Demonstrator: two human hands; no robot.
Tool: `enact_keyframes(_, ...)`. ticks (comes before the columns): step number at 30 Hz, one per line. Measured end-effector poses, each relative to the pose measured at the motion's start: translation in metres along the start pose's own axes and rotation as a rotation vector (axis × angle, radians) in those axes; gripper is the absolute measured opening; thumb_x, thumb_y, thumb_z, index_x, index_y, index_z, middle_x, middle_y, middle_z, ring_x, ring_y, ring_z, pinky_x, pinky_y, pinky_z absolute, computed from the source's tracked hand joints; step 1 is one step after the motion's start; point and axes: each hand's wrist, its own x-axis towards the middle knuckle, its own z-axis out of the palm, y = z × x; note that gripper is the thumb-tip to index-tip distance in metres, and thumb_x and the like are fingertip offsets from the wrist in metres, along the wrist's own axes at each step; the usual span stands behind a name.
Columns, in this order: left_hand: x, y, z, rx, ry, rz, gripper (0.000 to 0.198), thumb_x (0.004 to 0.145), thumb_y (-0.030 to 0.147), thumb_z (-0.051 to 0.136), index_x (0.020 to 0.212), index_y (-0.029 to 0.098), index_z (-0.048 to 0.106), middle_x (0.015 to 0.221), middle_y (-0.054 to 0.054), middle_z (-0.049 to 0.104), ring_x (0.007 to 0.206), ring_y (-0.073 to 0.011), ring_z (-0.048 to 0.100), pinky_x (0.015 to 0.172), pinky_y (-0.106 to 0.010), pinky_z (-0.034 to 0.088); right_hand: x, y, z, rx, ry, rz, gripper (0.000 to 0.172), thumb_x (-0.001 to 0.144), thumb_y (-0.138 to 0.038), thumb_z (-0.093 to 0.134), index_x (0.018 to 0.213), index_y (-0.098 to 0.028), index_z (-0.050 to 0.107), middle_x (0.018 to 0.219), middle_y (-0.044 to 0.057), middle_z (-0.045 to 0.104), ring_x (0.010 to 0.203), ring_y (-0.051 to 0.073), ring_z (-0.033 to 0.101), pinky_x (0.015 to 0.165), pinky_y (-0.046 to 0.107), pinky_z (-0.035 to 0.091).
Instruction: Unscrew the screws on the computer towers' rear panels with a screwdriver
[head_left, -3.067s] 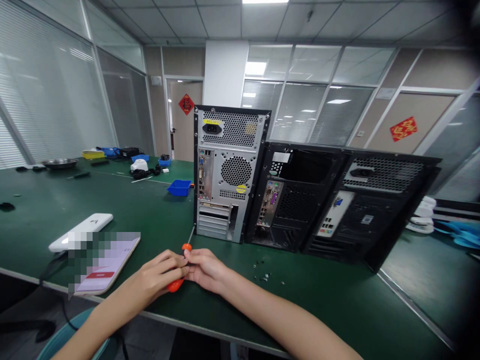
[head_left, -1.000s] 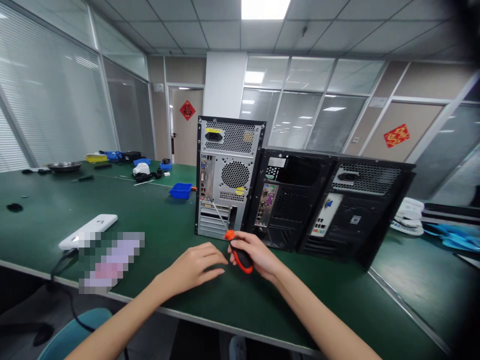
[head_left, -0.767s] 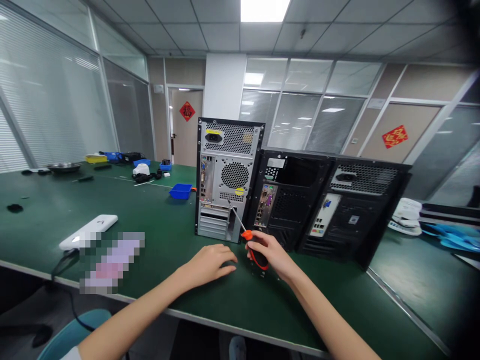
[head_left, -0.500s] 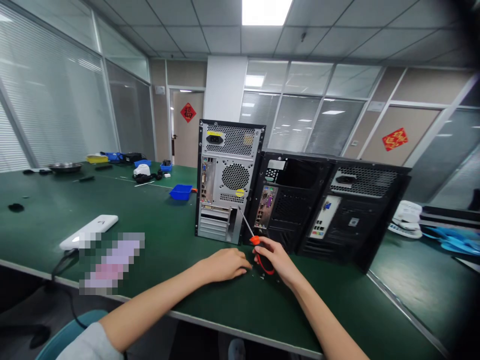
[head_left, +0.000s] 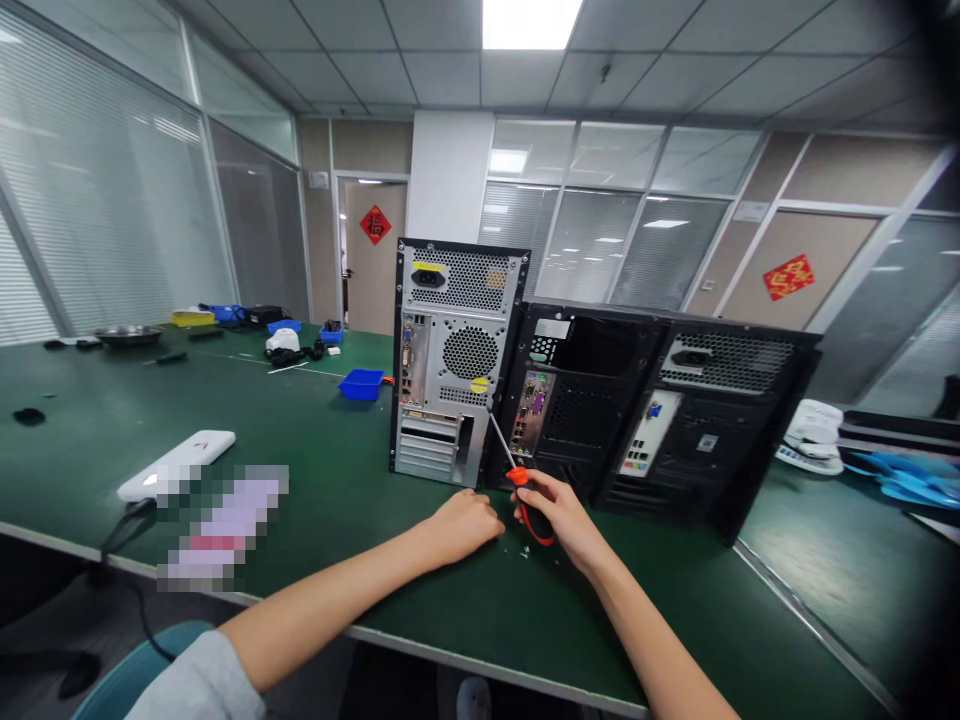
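Note:
My right hand [head_left: 559, 510] is wrapped round the red and black handle of a screwdriver [head_left: 519, 476]. Its thin shaft slants up and left, the tip by the lower right back edge of a silver-backed computer tower [head_left: 427, 385]; whether it touches cannot be made out. Just in front of that tower, my left hand [head_left: 466, 525] lies on the green table [head_left: 330, 470] with its fingers curled in; anything inside them is hidden. A few tiny pale pieces [head_left: 525, 552], too small to name, are scattered between and below my hands.
Two black computer cases [head_left: 577, 400] stand close against the tower's right side. A blue tray [head_left: 362, 384] sits to its left. Further left lie a white power bank-like device [head_left: 177, 465] with a cable and a blurred-out item [head_left: 229, 525]. A metal bowl [head_left: 129, 336] is farther back.
The screwdriver and my right hand have shifted slightly right, its tip moving up and right towards the tower's edge. My left hand's fingers have curled in more.

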Motion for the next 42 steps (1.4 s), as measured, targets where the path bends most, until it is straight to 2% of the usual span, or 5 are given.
enact_keyframes(9, -0.012, -0.019, -0.028, -0.393, 0.134, -0.169, 0.013, 0.082, 0.012, 0.058, 0.090, 0.019, 0.064, 0.082, -0.004, 0.070, 0.078, -0.0182, 0.066, 0.071, -0.025, 0.047, -0.006, -0.004, -0.005, -0.086, 0.021, -0.111, 0.056, 0.071, -0.052, 0.066, 0.116, -0.018, 0.059, 0.081, 0.001, 0.064, 0.064, 0.013, 0.058, 0.065, 0.030, 0.047)
enact_keyframes(14, -0.017, -0.036, -0.045, -0.787, 0.363, -0.289, 0.006, 0.078, 0.020, 0.064, 0.083, 0.018, 0.066, 0.081, -0.002, 0.070, 0.077, -0.0140, 0.065, 0.072, -0.023, 0.048, -0.012, -0.006, -0.004, -0.212, 0.047, -0.242, 0.057, 0.080, -0.049, 0.058, 0.128, -0.019, 0.053, 0.093, 0.004, 0.065, 0.074, 0.014, 0.058, 0.071, 0.029, 0.047)
enact_keyframes(19, -0.019, -0.050, -0.051, -1.184, 0.657, -0.420, 0.031, 0.070, 0.043, 0.071, 0.082, 0.015, 0.065, 0.078, -0.003, 0.068, 0.071, -0.0140, 0.063, 0.068, -0.027, 0.052, -0.013, -0.007, -0.006, -0.463, 0.096, -0.467, 0.047, 0.086, -0.042, 0.054, 0.129, -0.023, 0.054, 0.106, 0.006, 0.062, 0.093, 0.016, 0.058, 0.084, 0.030, 0.046)
enact_keyframes(25, -0.019, -0.053, -0.055, -1.518, 0.891, -0.488, 0.050, 0.051, 0.053, 0.083, 0.077, 0.015, 0.064, 0.070, -0.001, 0.065, 0.062, -0.0088, 0.059, 0.062, -0.023, 0.051, -0.016, -0.006, -0.007, -0.744, 0.081, -0.570, 0.043, 0.091, -0.036, 0.047, 0.133, -0.026, 0.050, 0.095, 0.005, 0.061, 0.082, 0.014, 0.059, 0.075, 0.025, 0.049)
enact_keyframes(42, -0.019, -0.053, -0.059, -1.550, 1.008, -0.527, 0.041, 0.046, 0.042, 0.086, 0.071, 0.014, 0.069, 0.064, 0.002, 0.064, 0.059, -0.0075, 0.057, 0.058, -0.020, 0.050, -0.017, -0.005, -0.006, -0.979, 0.063, -0.557, 0.045, 0.094, -0.036, 0.042, 0.138, -0.029, 0.044, 0.098, 0.003, 0.060, 0.077, 0.012, 0.059, 0.071, 0.023, 0.049)
